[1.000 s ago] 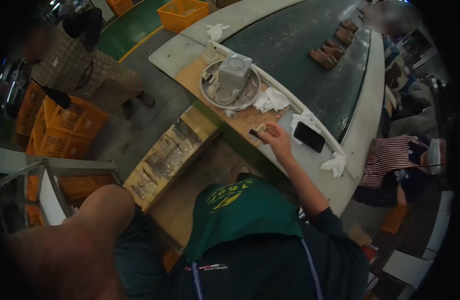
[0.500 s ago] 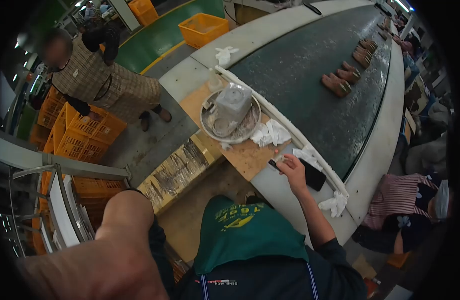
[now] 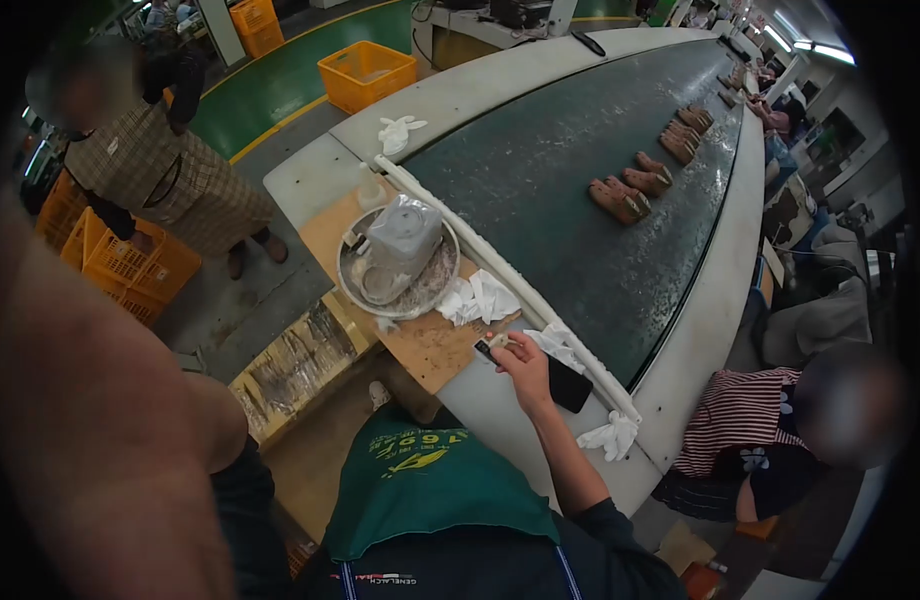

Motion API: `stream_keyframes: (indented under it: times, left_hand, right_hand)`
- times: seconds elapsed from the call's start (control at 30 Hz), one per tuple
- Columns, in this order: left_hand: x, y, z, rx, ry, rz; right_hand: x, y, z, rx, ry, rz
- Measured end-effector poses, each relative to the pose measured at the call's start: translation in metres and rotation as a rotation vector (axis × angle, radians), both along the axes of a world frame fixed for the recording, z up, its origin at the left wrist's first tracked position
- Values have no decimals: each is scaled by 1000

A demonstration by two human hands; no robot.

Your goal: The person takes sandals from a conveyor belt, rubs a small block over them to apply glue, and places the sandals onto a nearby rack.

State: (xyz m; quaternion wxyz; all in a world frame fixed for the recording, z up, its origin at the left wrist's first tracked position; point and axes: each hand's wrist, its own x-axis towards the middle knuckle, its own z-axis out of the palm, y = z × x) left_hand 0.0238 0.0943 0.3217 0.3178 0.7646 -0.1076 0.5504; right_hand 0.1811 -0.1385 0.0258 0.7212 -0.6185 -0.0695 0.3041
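Observation:
My right hand (image 3: 526, 366) pinches a small black-and-white object (image 3: 483, 349) above the table's near end; its kind is too small to make out. Beneath and beside that hand lies a black smartphone (image 3: 569, 385). Close to the camera, my left hand (image 3: 100, 400) is a large blur on the left, its fingers hidden. Crumpled white cloths (image 3: 478, 298) lie beyond my right hand. A round basin (image 3: 446, 275) holding a clear plastic container (image 3: 405, 235) stands on a brown board (image 3: 420, 352).
Brown shoe parts (image 3: 618, 199) lie on the dark green conveyor belt (image 3: 510, 190). A person in a checked apron (image 3: 170, 165) stands at left by yellow crates (image 3: 130, 265). Another person in a striped top (image 3: 737, 415) is at right. White gloves (image 3: 610, 436) rest on the table rim.
The view has shifted, so the table sits further left. My left arm has come up closer to the camera. My right hand still holds the small object beside the phone.

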Motion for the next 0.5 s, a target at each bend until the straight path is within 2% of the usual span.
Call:
stream_keyframes:
  times: [0.23, 0.4, 0.5]
  left_hand:
    - [-1, 34, 5, 15, -98, 21]
    - [9, 53, 9, 37, -233, 148]
    - [2, 47, 3, 12, -135, 130]
  right_hand:
    - [-1, 5, 9, -34, -26, -98]
    - [-4, 9, 11, -53, -19, -109]
    - [-4, 7, 8, -42, -39, -113]
